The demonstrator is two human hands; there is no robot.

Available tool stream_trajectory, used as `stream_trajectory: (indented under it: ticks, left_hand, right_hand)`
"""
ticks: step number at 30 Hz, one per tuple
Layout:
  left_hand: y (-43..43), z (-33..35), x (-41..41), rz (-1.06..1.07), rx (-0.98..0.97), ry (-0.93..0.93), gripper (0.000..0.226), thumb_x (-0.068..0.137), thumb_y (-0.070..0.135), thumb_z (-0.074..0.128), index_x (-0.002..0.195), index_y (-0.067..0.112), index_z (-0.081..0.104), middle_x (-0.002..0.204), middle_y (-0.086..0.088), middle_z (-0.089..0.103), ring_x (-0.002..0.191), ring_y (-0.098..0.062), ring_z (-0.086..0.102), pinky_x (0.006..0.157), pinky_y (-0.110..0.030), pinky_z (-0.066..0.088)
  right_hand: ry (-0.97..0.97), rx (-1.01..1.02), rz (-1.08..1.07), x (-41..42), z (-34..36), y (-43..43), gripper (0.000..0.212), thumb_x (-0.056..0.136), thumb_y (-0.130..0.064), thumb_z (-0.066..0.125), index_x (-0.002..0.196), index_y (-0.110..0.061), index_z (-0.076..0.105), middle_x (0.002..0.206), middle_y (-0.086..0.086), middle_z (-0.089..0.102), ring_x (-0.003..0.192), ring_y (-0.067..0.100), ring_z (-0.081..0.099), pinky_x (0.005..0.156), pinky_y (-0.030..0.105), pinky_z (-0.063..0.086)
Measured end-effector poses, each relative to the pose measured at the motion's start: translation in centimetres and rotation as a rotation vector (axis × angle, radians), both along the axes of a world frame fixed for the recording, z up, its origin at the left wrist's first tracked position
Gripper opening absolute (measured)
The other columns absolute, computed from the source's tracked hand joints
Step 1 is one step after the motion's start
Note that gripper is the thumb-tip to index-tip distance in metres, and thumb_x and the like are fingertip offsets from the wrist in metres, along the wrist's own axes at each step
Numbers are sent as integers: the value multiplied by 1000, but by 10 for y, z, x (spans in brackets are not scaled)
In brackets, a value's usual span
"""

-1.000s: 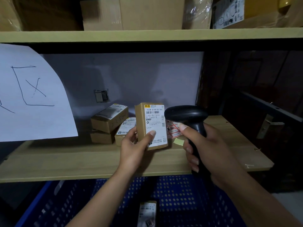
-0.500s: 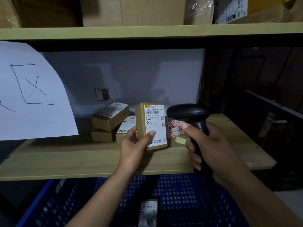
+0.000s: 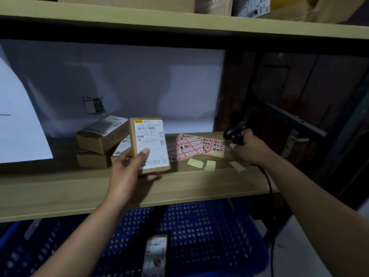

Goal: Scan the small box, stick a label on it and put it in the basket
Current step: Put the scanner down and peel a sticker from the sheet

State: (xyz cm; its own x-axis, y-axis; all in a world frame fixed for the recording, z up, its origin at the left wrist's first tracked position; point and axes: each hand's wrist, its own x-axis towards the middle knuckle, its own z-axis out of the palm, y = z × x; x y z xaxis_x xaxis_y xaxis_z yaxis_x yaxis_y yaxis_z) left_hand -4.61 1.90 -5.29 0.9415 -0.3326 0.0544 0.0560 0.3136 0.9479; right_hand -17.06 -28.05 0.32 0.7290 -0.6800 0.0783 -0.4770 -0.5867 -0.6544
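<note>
My left hand [image 3: 127, 172] grips a small brown box [image 3: 149, 142] upright above the wooden shelf [image 3: 60, 192], its white shipping label facing me. Far to the right, my right hand [image 3: 251, 148] holds the black scanner [image 3: 234, 132] low at the shelf's right end, its cable trailing down over the edge. A sheet of red-bordered labels [image 3: 197, 145] lies on the shelf between the two hands. Below the shelf stands the blue perforated basket [image 3: 199, 226] with one labelled box [image 3: 156, 254] inside.
Three more small boxes [image 3: 101, 136] are stacked on the shelf behind the held box. Yellow backing scraps [image 3: 201, 163] lie in front of the label sheet. A white paper sheet [image 3: 18, 126] hangs at the left. An upper shelf [image 3: 179, 23] carries cartons.
My right hand has carried the scanner away from the box, right and back to the shelf's far end. The label sheet is now uncovered. My left hand still holds the box.
</note>
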Motion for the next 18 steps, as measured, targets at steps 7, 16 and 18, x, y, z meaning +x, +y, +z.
stream_trajectory:
  ticks: [7,16,18]
  left_hand:
    - [-10,-14,1,-39,59,-19,36,99,23,71,132,9,69,125,-14,78,105,-32,77,56,-29,65]
    - [-22,-12,-9,-27,63,-7,33,101,24,69,129,7,71,117,-14,80,98,-34,78,53,-27,63]
    - [-19,-10,-9,-6,51,1,31,100,24,69,125,7,73,111,-14,82,96,-35,78,51,-27,62]
  right_hand:
    - [138,-150,-21,26,-48,-56,82,85,-35,69,153,-1,38,143,22,62,132,39,60,106,40,50]
    - [252,-398,-108,15,-57,-51,77,93,-49,66,154,-8,42,141,18,63,130,38,59,105,44,45]
    - [225,-408,-132,14,-57,-53,80,88,-53,68,153,-14,42,141,14,65,131,37,60,104,49,45]
